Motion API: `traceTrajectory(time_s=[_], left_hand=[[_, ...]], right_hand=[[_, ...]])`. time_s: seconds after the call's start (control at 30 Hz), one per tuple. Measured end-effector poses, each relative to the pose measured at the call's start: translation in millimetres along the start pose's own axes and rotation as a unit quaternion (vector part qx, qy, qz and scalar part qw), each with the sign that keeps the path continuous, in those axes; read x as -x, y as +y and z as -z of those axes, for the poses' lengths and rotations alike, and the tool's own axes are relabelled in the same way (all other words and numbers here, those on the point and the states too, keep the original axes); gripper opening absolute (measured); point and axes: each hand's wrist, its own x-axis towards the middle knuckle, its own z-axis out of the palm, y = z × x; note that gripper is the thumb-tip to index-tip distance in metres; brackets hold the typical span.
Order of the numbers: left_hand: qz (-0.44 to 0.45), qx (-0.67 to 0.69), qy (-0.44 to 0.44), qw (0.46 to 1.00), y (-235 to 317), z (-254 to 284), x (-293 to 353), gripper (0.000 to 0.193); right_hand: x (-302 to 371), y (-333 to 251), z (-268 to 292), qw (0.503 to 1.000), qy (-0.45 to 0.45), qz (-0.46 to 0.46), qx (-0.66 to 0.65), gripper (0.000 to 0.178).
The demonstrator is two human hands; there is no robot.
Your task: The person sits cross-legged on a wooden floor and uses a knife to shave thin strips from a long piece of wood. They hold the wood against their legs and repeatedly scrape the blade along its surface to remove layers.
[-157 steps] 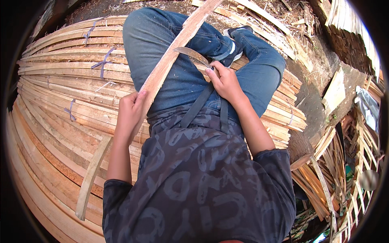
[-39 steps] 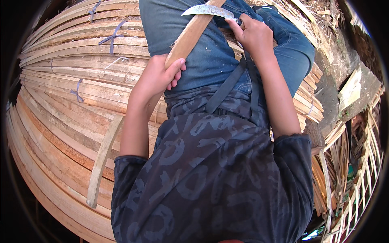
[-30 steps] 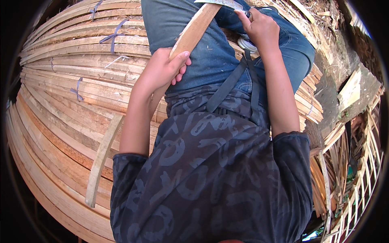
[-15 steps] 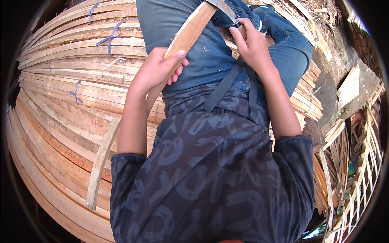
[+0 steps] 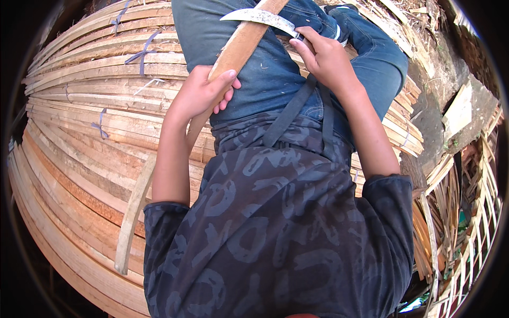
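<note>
My left hand (image 5: pixel 209 93) is closed around a long flat wooden slat (image 5: pixel 241 47), which slants up and to the right across my jeans (image 5: pixel 199 32). The slat's near end runs back under my left forearm. My right hand (image 5: pixel 326 58) grips the dark handle of a curved knife (image 5: pixel 260 17), much like a sickle. Its pale, worn blade lies across the slat, with the tip reaching past the slat's left edge. How the cutting edge meets the wood is hard to make out.
Bundles of slats (image 5: pixel 106 79) tied with purple strips fill the left. A loose curved slat (image 5: pixel 132 217) lies on them by my left elbow. At the right are a stone slab (image 5: pixel 474 119), a pile of thin sticks (image 5: pixel 445 212) and a pale lattice (image 5: pixel 485 233).
The knife has moved left and nearer to me along the slat, so more of its blade shows. My right hand has come along with it; my left hand has shifted slightly.
</note>
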Motion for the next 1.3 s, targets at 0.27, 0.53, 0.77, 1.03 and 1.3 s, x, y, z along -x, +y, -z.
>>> traceTrajectory(time_s=[0.27,0.53,0.77,1.03,1.3], left_hand=[[0.004,-0.004,0.017,1.000,-2,-3,6,0.035],[0.005,0.000,0.007,1.000,1,-1,3,0.035],[0.012,-0.015,0.007,1.000,2,-1,1,0.036],[0.009,-0.025,0.032,0.999,6,-6,2,0.033],[0.018,-0.031,0.040,0.999,7,-7,2,0.033]], right_hand=[[-23,101,41,0.977,0.086,-0.120,0.157,0.036],[22,127,89,0.955,0.153,-0.248,0.056,0.040],[20,30,23,0.983,0.080,-0.156,-0.048,0.031],[-2,11,-2,0.996,0.032,-0.058,0.052,0.038],[-19,52,8,0.988,0.040,-0.047,0.144,0.035]])
